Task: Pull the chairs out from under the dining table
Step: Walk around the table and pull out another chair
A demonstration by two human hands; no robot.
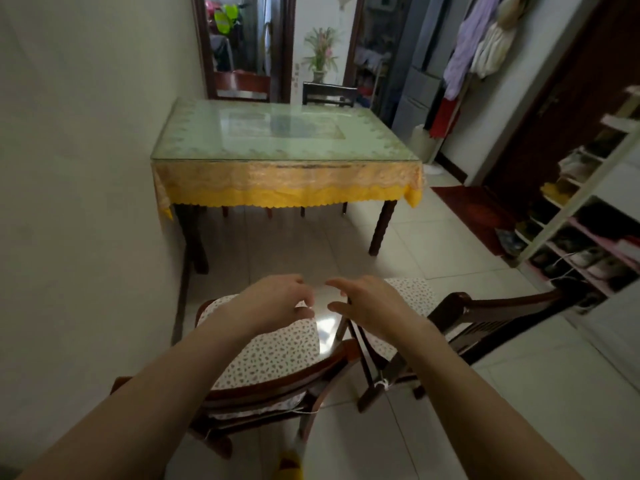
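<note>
Against the left wall stands the dining table [287, 133], its glass top over a green cloth and a yellow skirt [287, 188] hanging along the near edge. Near the camera, well clear of the table, a dark wooden chair [263, 393] sits on the left with a spotted cushion [273, 351] on its seat. Above that cushion the left hand [277, 299] hovers, fingers loosely curled and parted, gripping nothing. Just beside it the right hand [363, 301] hangs the same way, fingers spread and bent, empty, over the gap between the two near seats. To the right a second chair [478, 323] stands turned at an angle, also out from under the table, with a matching cushion. At the far side, two more chair backs show behind the table top, one reddish [242, 85] and one dark [329, 94]. A shoe rack [588, 216] lines the right edge.
</note>
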